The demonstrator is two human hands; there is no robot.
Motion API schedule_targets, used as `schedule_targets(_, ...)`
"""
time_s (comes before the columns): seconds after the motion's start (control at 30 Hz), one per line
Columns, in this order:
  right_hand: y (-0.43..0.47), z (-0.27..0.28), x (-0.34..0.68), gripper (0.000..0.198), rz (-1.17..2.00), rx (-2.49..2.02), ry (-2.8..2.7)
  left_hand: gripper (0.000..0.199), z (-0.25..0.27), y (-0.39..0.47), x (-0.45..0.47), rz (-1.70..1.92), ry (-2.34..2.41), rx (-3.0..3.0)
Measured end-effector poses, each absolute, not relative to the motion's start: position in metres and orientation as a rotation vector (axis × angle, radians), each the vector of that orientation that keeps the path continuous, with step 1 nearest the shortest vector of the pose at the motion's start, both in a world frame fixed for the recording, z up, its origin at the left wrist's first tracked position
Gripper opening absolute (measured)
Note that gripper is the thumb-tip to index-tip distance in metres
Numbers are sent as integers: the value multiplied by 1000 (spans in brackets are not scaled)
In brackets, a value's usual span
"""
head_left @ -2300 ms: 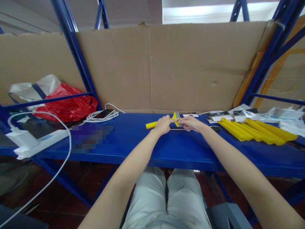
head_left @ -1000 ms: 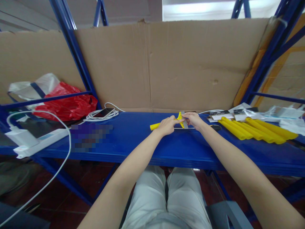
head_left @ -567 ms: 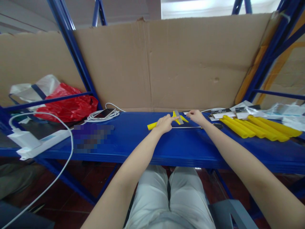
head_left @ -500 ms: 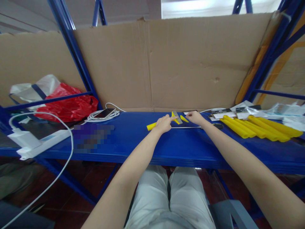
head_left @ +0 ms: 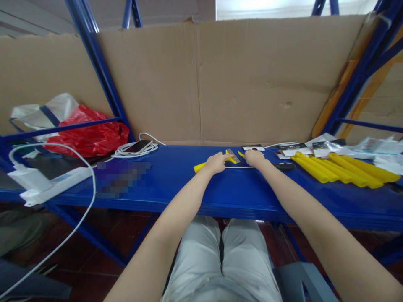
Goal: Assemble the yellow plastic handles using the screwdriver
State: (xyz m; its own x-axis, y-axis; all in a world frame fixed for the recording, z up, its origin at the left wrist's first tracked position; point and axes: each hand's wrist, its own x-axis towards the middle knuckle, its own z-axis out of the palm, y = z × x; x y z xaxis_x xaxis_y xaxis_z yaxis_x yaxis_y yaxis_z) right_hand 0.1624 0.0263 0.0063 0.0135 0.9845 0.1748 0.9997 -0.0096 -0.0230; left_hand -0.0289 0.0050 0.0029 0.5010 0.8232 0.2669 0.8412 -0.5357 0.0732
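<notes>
My left hand (head_left: 215,163) is wrapped round the yellow handle (head_left: 199,167) of a scraper, its index finger stretched along the yellow head. The scraper's flat metal blade (head_left: 234,156) points right, toward my other hand. Closed fingers of my right hand (head_left: 254,158) are on a small yellow piece (head_left: 241,154); most of that piece is covered by the hand. A screwdriver with a black handle (head_left: 286,166) lies behind my right wrist, its thin shaft (head_left: 234,167) running left below both hands.
Several yellow handles or sleeves (head_left: 338,170) lie at the right beside black-and-white cards (head_left: 296,150) and clear plastic bags (head_left: 371,147). Leftward are a coiled white cable (head_left: 135,149), a power strip (head_left: 67,180) and a red bag (head_left: 94,132). Cardboard (head_left: 252,84) stands behind the blue bench (head_left: 176,184).
My right hand has come down and toward me onto the small yellow piece, which lay uncovered before. A card behind that hand shows more now. My left hand stays on the scraper.
</notes>
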Motion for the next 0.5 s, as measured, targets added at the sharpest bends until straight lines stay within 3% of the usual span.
schedule_targets(0.27, 12, 15, 176, 30, -189, -2151, -2093, 55, 5, 2, -28, -419, -1476, -2667)
schedule_targets(0.5, 12, 24, 194, 20, 45, -1913, -1694, 56, 6, 1, -27, -433, -1470, -2679)
